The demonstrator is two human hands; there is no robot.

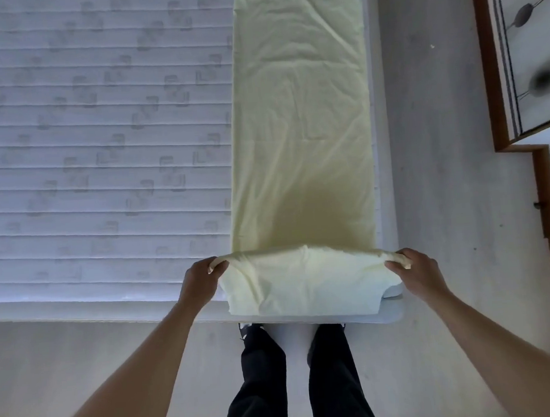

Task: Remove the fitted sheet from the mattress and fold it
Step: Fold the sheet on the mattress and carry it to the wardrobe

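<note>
Mattress (83, 140): bare, quilted.
Left hand (202, 280): fingers curled round the near fold's left end.
Sheet (300, 125): pale yellow strip along the mattress's right edge — near end lifted.
Right hand (413, 268): pinching the fold's right end.

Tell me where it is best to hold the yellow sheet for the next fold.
Probably at the two near corners of the yellow sheet, approached from the outer sides, as the left hand and right hand grip now: the long strip lies flat, stretching away.
</note>
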